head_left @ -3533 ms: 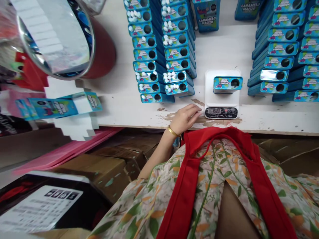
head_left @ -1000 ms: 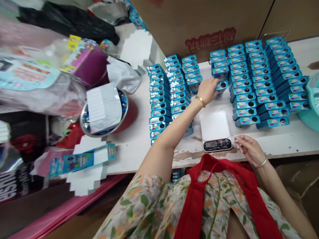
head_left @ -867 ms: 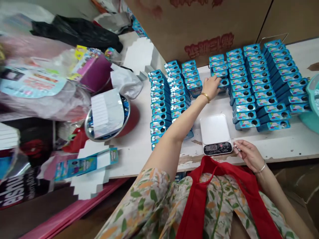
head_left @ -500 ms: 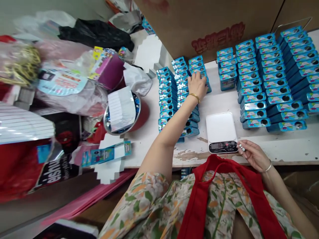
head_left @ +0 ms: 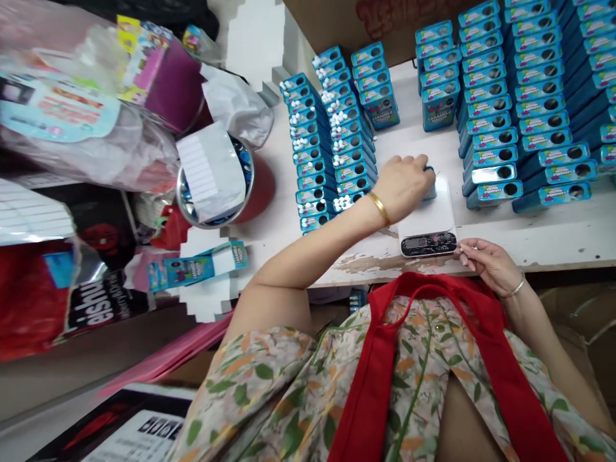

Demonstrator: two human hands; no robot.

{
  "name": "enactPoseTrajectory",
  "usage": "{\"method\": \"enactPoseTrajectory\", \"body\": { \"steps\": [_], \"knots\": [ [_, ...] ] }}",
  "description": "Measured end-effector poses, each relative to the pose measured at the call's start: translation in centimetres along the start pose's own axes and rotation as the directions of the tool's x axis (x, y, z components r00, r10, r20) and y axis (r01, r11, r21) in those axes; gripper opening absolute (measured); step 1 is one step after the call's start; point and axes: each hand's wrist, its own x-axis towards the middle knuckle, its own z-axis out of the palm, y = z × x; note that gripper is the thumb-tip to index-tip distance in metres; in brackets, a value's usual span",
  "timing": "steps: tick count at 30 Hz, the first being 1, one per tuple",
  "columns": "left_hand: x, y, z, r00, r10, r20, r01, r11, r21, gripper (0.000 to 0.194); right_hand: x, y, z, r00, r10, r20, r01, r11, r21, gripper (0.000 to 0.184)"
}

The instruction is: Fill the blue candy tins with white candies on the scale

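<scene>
My left hand (head_left: 403,185) is closed round a blue candy tin (head_left: 430,186) and rests it on the white platform of a small digital scale (head_left: 428,221). My right hand (head_left: 484,258) lies at the table edge just right of the scale's display, its fingers curled on something I cannot make out. Left of the scale stand two rows of blue tins with white candies on top (head_left: 332,138). More rows of blue tins (head_left: 520,109) stand to the right.
A metal bowl (head_left: 214,186) covered by white paper sits on a red stand at left. A flat blue carton (head_left: 195,268) lies near the table edge. Plastic bags and packaging (head_left: 81,122) pile up at far left. A cardboard box wall (head_left: 346,19) stands behind the tins.
My left hand drew back from the left rows of tins with a blue tin and brought it down onto the scale. My right hand stayed beside the scale.
</scene>
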Motion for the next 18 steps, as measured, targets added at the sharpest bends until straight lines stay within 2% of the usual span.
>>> {"method": "enactPoseTrajectory", "body": {
  "steps": [3, 5, 9, 12, 14, 16, 18],
  "knots": [
    [-0.6, 3.1, 0.3, 0.993, 0.048, 0.106, -0.057, 0.995, 0.084, 0.018, -0.4, 0.0, 0.0, 1.000, -0.010, 0.006, 0.010, 1.000, -0.012, 0.035],
    [-0.6, 3.8, 0.5, 0.994, 0.043, 0.100, -0.052, 0.995, 0.088, 0.018, -0.6, 0.0, -0.1, 1.000, -0.017, -0.006, 0.017, 1.000, -0.007, 0.035],
    [-1.8, 3.1, -1.0, 0.997, 0.013, -0.076, -0.013, 1.000, 0.008, 0.021, -1.1, 0.0, -0.5, 0.999, -0.007, -0.039, 0.007, 1.000, 0.000, 0.038],
    [-4.8, 1.8, -3.2, 0.982, -0.024, -0.186, 0.011, 0.998, -0.069, 0.030, -1.3, -0.1, -0.9, 0.998, 0.025, -0.049, -0.027, 0.998, -0.049, 0.042],
    [-7.7, 1.1, -3.6, 0.974, -0.064, -0.219, 0.037, 0.991, -0.127, 0.032, -1.3, -0.3, -0.9, 0.998, 0.020, -0.057, -0.025, 0.995, -0.093, 0.040],
    [-10.7, 0.4, -2.3, 0.966, -0.131, -0.224, 0.088, 0.978, -0.191, 0.035, -1.1, -0.5, -0.7, 0.998, -0.008, -0.061, -0.001, 0.990, -0.138, 0.038],
    [-13.5, -0.1, 0.6, 0.959, -0.213, -0.189, 0.161, 0.952, -0.259, 0.034, -0.9, -1.1, -0.3, 0.996, -0.053, -0.065, 0.039, 0.979, -0.199, 0.039]
  ]
}}
